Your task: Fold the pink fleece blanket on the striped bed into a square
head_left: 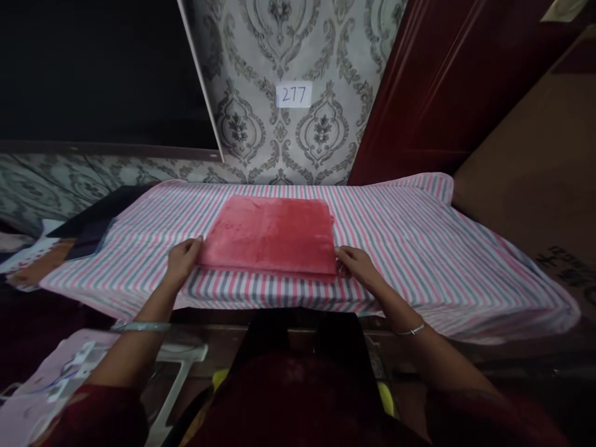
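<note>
A folded red plush cloth, perhaps a towel [274, 236], lies flat on a striped cover [395, 242] of pink, grey and white. At its left edge, close to the front corner, my left hand [183, 257] is closed with thumb and fingers pinching the fabric. My right hand [356, 264] grips the opposite edge near the front right corner, its fingers curled in. The cloth's front edge shows stacked layers. Both fingertips are partly hidden against the cloth.
A large dark screen [93, 74] hangs at the upper left. Papers and dark items [84, 230] lie by the cover's left end. To the right stand a dark red panel [433, 81] and a cardboard box [535, 155]. A power strip [77, 366] is at lower left.
</note>
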Action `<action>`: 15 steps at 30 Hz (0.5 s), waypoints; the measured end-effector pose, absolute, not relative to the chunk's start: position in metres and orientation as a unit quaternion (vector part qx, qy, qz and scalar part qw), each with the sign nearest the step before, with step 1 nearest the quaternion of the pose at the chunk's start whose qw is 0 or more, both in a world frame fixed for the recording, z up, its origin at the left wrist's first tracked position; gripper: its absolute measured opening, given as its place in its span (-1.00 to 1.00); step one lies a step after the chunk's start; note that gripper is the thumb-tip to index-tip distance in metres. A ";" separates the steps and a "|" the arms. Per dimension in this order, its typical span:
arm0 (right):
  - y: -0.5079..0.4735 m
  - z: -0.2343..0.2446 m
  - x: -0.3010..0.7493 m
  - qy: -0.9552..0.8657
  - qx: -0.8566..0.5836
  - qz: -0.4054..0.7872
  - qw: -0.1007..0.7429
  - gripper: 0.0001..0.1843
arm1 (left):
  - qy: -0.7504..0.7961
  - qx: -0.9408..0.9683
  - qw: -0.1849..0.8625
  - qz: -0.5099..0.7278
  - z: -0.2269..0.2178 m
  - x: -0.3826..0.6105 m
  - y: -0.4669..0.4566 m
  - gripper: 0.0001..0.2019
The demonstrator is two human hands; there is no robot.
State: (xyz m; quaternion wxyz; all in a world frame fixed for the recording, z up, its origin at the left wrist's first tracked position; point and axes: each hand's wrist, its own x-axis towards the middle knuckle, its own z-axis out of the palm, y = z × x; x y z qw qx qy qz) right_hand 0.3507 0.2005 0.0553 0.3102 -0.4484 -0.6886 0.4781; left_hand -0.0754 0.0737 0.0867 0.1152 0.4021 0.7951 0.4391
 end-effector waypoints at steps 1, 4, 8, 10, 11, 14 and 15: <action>0.198 0.055 0.346 -0.690 -0.452 0.479 0.301 -0.45 | 0.789 0.426 0.121 0.426 0.087 -0.071 0.074 -0.63; 0.195 0.052 0.338 -0.694 -0.466 0.456 0.306 -0.58 | 0.789 0.445 0.152 0.395 0.087 -0.067 0.075 -0.66; 0.191 0.049 0.338 -0.693 -0.493 0.420 0.316 -0.72 | 0.811 0.426 0.174 0.362 0.085 -0.074 0.078 -0.63; 0.188 0.051 0.340 -0.689 -0.529 0.404 0.287 -0.74 | 0.813 0.416 0.183 0.365 0.085 -0.078 0.080 -0.60; 0.186 0.054 0.341 -0.678 -0.546 0.407 0.275 -0.74 | 0.811 0.407 0.194 0.373 0.086 -0.080 0.081 -0.57; 0.182 0.062 0.341 -0.607 -0.560 0.495 0.269 -0.67 | 0.792 0.372 0.263 0.405 0.088 -0.085 0.086 -0.52; 0.182 0.064 0.341 -0.579 -0.553 0.534 0.272 -0.64 | 0.784 0.359 0.288 0.416 0.090 -0.086 0.088 -0.53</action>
